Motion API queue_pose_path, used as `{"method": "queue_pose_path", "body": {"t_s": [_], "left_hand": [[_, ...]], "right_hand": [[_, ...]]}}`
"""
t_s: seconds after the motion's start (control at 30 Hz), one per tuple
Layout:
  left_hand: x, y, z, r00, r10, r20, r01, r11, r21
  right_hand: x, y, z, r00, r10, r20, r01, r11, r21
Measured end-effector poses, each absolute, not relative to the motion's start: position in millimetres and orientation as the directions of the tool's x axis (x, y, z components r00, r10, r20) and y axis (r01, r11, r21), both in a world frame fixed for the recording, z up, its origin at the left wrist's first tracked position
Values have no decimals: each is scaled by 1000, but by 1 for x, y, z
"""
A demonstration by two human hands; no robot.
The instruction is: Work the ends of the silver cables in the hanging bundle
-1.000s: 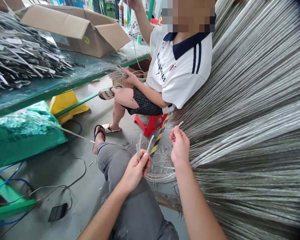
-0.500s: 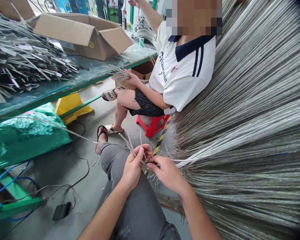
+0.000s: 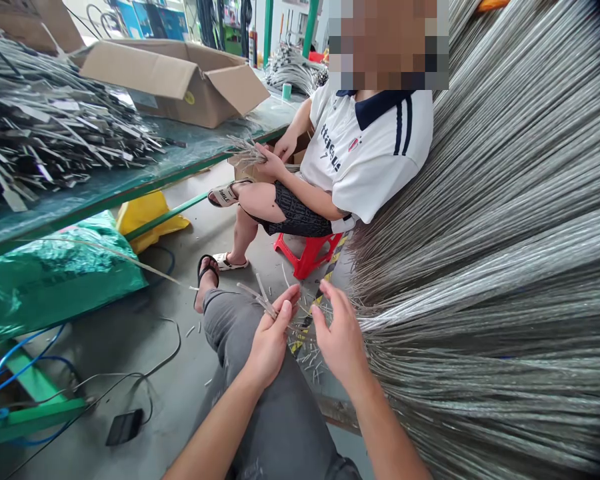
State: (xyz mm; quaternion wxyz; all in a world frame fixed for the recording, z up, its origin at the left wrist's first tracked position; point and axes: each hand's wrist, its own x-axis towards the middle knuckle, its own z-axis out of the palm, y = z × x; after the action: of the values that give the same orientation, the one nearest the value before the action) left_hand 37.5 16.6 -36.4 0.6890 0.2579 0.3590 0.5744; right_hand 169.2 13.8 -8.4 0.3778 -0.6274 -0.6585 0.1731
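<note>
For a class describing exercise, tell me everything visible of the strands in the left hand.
The strands are slim, pale grey and cord-like; their material is unclear. The left hand grips them between thumb and fingers, above the grey-trousered leg. Several ends jut out, most leaning toward the picture's left, slightly fanned; one stands apart, nearer upright. Their lower course is partly hidden. The right hand is close by, open; whether it touches any is unclear.
</note>
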Motion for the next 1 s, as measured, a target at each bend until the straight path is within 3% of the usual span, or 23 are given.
{"method": "queue_pose_path", "body": {"t_s": [0.17,0.3,0.6,0.83,1.0], "left_hand": [[37,16,-39,64,977,-204,-554,205,807],[37,13,-37,97,979,-182,-503,206,839],[37,12,-35,137,982,-131,-433,178,884],[38,12,-34,181,975,-125,-394,188,900],[37,12,-31,191,971,-145,-388,210,897]], "right_hand": [[156,4,-4,-206,977,62,587,174,-791],[154,-1,-11,-138,989,-51,572,38,-819],[158,-5,-15,-185,976,-114,368,-39,-929],[157,-7,-29,-36,991,-127,322,-108,-940],[155,-10,-22,-105,988,-112,274,-80,-958]]}}
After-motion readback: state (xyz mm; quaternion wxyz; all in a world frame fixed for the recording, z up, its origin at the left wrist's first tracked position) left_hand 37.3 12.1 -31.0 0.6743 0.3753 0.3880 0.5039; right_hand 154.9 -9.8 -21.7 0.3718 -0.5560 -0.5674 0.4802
